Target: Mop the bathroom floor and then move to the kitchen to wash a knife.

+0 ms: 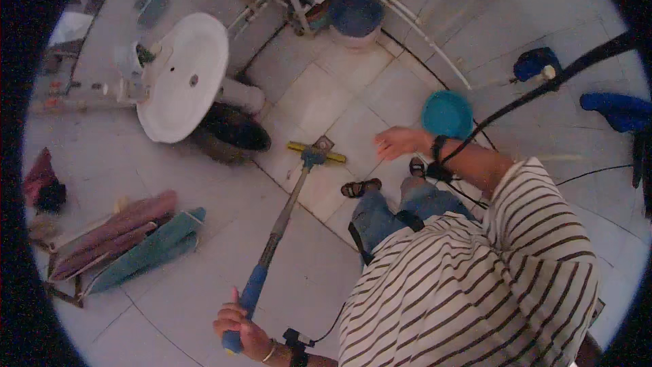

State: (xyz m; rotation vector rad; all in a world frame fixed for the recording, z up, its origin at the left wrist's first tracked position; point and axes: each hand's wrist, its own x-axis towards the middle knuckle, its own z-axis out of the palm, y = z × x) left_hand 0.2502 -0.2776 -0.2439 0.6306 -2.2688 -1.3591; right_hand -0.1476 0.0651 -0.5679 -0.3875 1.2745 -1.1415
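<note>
My left hand [239,323] is wrapped around the blue grip of a long-handled floor mop or squeegee [289,206]. Its grey pole slants away to a blue head with a yellow strip, which rests on the tiled floor beside a square floor drain [326,141]. My right hand [400,142] hangs in the air with loosely bent, slightly blurred fingers, and nothing shows in it. In the picture it lies just left of a round teal basin [447,113]. A black strap circles the right wrist.
A white pedestal washbasin [188,81] stands at the left with a dark bin [234,127] beneath it. Towels [147,255] hang on a low rack. A dark-topped bucket [355,19] stands by a white shelf rack [300,5]. My sandalled feet [360,188] are near the mop head.
</note>
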